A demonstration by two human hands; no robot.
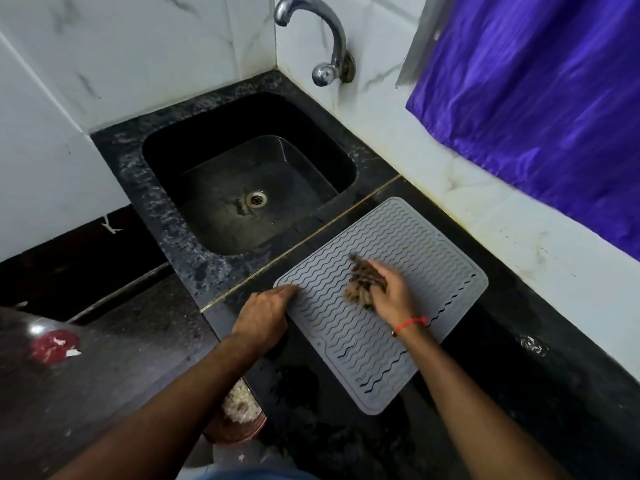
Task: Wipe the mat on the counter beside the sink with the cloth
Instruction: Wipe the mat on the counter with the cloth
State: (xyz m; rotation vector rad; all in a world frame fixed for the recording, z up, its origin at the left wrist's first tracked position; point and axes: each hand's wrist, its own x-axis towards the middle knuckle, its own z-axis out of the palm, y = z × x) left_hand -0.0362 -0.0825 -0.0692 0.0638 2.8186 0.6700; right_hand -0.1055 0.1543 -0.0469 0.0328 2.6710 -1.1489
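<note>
On the counter [519, 393] nearest the body, the left hand [263, 315] presses the mat [408, 237] edge, fingers bent over it. Further in, the right hand [391, 289] clutches the cloth [363, 282] mid-mat, blurred, probably mid-stroke. Wiping looks underway; far corners toward the sink [242, 188] remain

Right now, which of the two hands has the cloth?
The right hand, over the mat's middle, grips the brown cloth. The left hand only presses the mat's edge.

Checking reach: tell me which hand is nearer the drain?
Left. The left hand rests on the mat's edge nearest the sink, below the drain; the right hand holds the cloth mid-mat, farther away.
</note>
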